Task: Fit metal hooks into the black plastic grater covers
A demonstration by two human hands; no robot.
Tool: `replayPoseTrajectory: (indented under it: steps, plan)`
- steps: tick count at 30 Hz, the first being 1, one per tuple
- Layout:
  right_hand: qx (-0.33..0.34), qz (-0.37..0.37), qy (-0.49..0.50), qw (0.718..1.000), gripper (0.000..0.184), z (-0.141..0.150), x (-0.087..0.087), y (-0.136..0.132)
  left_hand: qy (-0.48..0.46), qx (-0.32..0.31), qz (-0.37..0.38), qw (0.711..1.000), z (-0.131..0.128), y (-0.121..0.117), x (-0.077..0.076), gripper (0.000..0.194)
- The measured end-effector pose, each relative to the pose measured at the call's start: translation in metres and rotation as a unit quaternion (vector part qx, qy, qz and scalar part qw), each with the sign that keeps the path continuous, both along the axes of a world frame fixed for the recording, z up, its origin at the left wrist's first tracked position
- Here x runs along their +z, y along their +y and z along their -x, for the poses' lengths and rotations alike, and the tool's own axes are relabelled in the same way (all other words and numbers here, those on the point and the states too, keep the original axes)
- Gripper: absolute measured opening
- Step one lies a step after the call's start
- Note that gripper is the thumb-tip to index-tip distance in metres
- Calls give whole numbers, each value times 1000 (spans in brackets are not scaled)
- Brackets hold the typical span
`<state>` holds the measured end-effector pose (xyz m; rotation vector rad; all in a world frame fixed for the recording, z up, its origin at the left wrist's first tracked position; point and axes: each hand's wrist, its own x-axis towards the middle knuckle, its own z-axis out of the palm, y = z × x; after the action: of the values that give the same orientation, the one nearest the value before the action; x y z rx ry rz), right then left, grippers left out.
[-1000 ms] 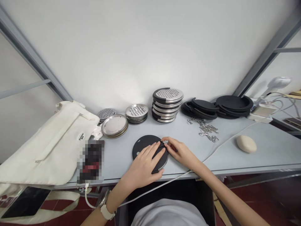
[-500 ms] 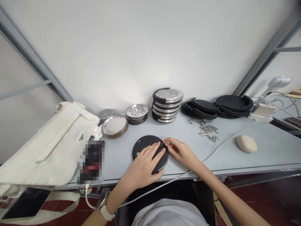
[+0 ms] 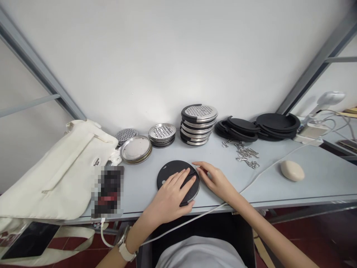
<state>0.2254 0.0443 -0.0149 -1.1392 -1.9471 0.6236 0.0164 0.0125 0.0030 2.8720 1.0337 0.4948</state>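
Note:
A black round disc [image 3: 170, 170] with a silvery metal rim showing at its right lies on the grey desk in front of me. My left hand [image 3: 174, 195] rests flat across its top, fingers stretched out and thumb by the near edge. Just off the disc's upper right edge is my right hand [image 3: 213, 180], its index finger reaching left and its thumb bent below. A thin shiny bit shows at these fingertips, too small to make out. Behind stand a stack of metal grater discs with black rims [image 3: 199, 111] and a pile of small metal clips [image 3: 247, 153].
Metal grater plates [image 3: 162, 132] and plain metal discs [image 3: 135, 149] are stacked at back left. Black round covers [image 3: 277, 126] sit at back right. A white bag [image 3: 61, 175], a blurred phone [image 3: 108, 191], a white cable [image 3: 260, 173] and a cream mouse [image 3: 292, 170] flank the work.
My right hand's fingertips have drawn slightly away from the disc's edge, with the index finger straighter. My left hand and the disc have stayed put.

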Motion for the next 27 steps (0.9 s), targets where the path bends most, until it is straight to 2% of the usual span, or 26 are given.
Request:
replayPoseTrajectory:
  steps: [3, 8, 15, 27]
  plan:
    - [-12, 9, 8, 1000, 30, 0, 0, -1, 6, 0, 2, 1000, 0, 0, 0, 66]
    - [1, 16, 8, 1000, 13, 1, 0, 0, 4, 0, 1, 1000, 0, 0, 0, 65]
    - [-1, -5, -7, 1000, 16, -1, 0, 2, 14, 1, 2, 1000, 0, 0, 0, 65]
    - [-33, 38, 24, 998, 14, 2, 6, -2, 19, 5, 2, 1000, 0, 0, 1, 65]
